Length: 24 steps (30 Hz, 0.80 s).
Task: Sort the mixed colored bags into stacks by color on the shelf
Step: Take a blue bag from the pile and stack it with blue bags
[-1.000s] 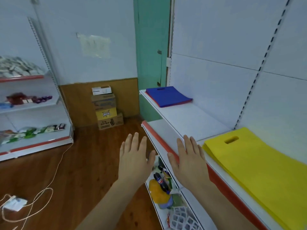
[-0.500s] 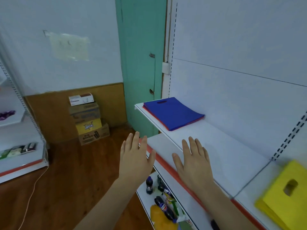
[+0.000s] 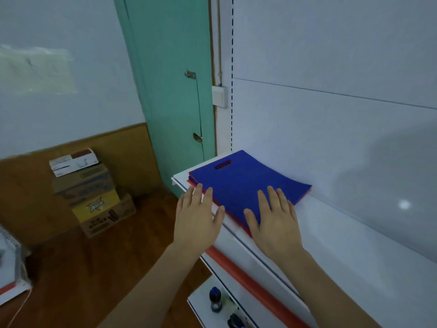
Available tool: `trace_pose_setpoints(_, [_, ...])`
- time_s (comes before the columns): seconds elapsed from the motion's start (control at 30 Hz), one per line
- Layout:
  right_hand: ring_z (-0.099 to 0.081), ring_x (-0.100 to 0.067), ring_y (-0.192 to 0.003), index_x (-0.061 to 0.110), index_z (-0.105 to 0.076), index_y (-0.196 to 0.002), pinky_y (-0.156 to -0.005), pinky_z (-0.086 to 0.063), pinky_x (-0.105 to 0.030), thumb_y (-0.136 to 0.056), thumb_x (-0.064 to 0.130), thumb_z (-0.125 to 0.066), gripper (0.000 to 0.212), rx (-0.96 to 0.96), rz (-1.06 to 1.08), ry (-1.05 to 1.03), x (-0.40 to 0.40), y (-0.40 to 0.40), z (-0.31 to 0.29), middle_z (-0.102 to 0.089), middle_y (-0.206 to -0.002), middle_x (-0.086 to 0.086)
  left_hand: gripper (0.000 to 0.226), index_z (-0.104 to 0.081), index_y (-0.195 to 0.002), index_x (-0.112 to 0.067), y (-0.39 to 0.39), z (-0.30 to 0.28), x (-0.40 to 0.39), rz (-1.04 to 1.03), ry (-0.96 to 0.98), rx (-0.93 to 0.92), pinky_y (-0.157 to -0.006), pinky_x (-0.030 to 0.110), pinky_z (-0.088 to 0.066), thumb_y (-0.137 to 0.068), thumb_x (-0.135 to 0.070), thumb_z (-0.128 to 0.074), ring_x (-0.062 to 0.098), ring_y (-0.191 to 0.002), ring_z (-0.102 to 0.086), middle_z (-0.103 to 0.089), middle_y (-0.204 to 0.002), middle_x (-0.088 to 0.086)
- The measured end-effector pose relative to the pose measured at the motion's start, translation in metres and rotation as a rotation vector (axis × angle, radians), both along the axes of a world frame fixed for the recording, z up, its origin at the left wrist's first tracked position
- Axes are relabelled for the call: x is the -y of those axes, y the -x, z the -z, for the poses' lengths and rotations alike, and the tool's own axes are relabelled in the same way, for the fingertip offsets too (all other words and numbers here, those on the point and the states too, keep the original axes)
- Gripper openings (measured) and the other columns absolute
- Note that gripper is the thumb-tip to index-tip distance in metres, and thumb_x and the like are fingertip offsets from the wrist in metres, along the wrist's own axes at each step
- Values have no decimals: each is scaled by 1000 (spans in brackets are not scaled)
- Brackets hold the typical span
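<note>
A flat stack of bags lies at the far left end of the white shelf [image 3: 343,235]. The top bag is blue [image 3: 241,178] with a cut-out handle, and red bag edges [image 3: 236,217] show under it. My right hand [image 3: 274,223] is flat with straight fingers over the stack's near corner. My left hand [image 3: 197,217] is flat too, its fingertips at the stack's left edge by the shelf front. Neither hand holds anything. The yellow bags are out of view.
A green door [image 3: 170,91] stands behind the shelf's end. Stacked cardboard boxes [image 3: 92,192] sit on the wooden floor at left. A lower shelf [image 3: 203,304] below my arms carries bottles. Another shelf unit's corner shows at far left.
The view has swung left and closer to the blue and red stack. Both hands have reached forward onto it. The yellow stack has left the view.
</note>
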State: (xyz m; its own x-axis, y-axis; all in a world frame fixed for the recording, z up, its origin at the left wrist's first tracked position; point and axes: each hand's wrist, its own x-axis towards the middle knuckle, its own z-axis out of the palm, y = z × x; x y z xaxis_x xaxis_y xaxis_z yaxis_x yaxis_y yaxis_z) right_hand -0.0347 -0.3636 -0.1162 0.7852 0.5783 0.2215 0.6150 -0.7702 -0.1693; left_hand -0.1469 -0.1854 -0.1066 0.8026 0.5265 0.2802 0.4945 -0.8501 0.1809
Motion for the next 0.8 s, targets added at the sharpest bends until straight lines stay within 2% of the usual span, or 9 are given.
trace_pose_setpoints(0.13, [-8, -31, -163, 17, -25, -167, -130, -18, -52, -102, 71, -5, 86, -1, 84, 33, -24, -25, 0, -18, -175, -11, 73, -24, -165, -24, -41, 4, -40, 78, 25, -42, -131, 49, -13, -105, -65, -24, 26, -161, -7, -19, -174, 3])
trace_pose_setpoints(0.27, [-2, -30, -163, 19, -19, -168, -131, -15, -51, -101, 72, -1, 87, 7, 199, 48, -46, -44, 4, -11, -176, -8, 73, -26, -165, -22, -80, 13, -81, 180, 4, -71, -129, 51, -15, -105, -64, -25, 28, -161, -12, -26, -172, 3])
trace_pose_setpoints(0.37, [-2, -29, -163, 20, -20, -168, -131, -15, -51, -101, 71, -7, 85, 6, 314, 52, -63, -50, 6, -11, -176, -7, 71, -29, -163, -21, -105, 16, -110, 281, -5, -74, -129, 52, -17, -105, -63, -26, 29, -159, -16, -30, -170, 4])
trace_pose_setpoints(0.57, [-7, -32, -163, 21, -35, -163, -130, -18, -52, -104, 67, -22, 76, -5, 531, 64, -95, -30, 5, -21, -174, -9, 73, -32, -161, -22, -132, 20, -156, 528, -34, -94, -128, 50, -22, -103, -65, -28, 30, -157, -22, -34, -168, 5])
trace_pose_setpoints(0.7, [-8, -33, -162, 24, -46, -156, -128, -18, -51, -104, 66, -27, 69, -46, 687, 146, -96, -8, 10, -24, -172, -10, 87, -35, -162, -20, -136, 29, -158, 668, -68, -133, -128, 50, -17, -99, -77, -13, 28, -160, -13, -24, -172, 2])
trace_pose_setpoints(0.8, [-11, -34, -161, 26, -48, -152, -127, -22, -49, -103, 68, -31, 67, -88, 815, 176, -90, 3, 11, -24, -171, -11, 94, -39, -160, -17, -129, 37, -146, 725, -117, -168, -128, 54, -9, -97, -77, -3, 28, -161, -10, -24, -172, 2])
